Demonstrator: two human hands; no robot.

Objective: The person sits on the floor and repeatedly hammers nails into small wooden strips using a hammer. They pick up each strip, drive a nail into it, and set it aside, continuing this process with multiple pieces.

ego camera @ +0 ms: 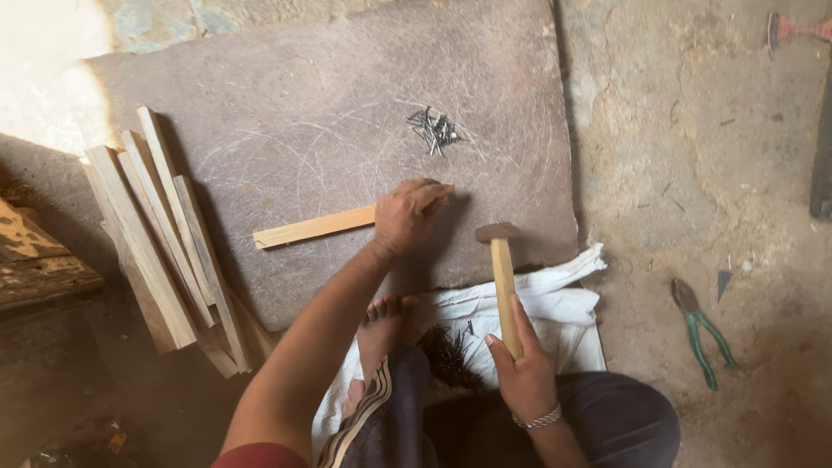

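My left hand (pixel 407 215) is pressing down on a pale, squared wooden strip (pixel 314 228), fingers curled over its right end so that it is lying flat on a broad stone slab (pixel 303 113). The strip is running leftward from under my hand, smooth-sawn and light tan, its free end cut square. The slab is grey-brown, roughly rectangular, and its surface is showing fine curved scratches and chalky arcs.

My right hand (pixel 523 373) is gripping the wooden handle of a hammer (pixel 503 277), fingers wrapped around the lower part of the shaft. The handle is a plain, straight yellowish bar; the dull metal head is hovering or resting at the slab's near edge, just to the right of my left hand, though I cannot tell whether it is touching the stone. A beaded metal bracelet (pixel 537 421) is circling that wrist.

A small loose heap of thin dark nails (pixel 435 130) is lying on the slab beyond my left hand, well apart from the strip. A bundle of longer, rough-sawn wooden slats (pixel 165 234) is leaning across the slab's left edge. My bare foot (pixel 381 325) is resting on a crumpled white cloth (pixel 563 303) at the slab's near edge. Pliers with green handles (pixel 702 329) are lying on the gritty earthen floor to the right.
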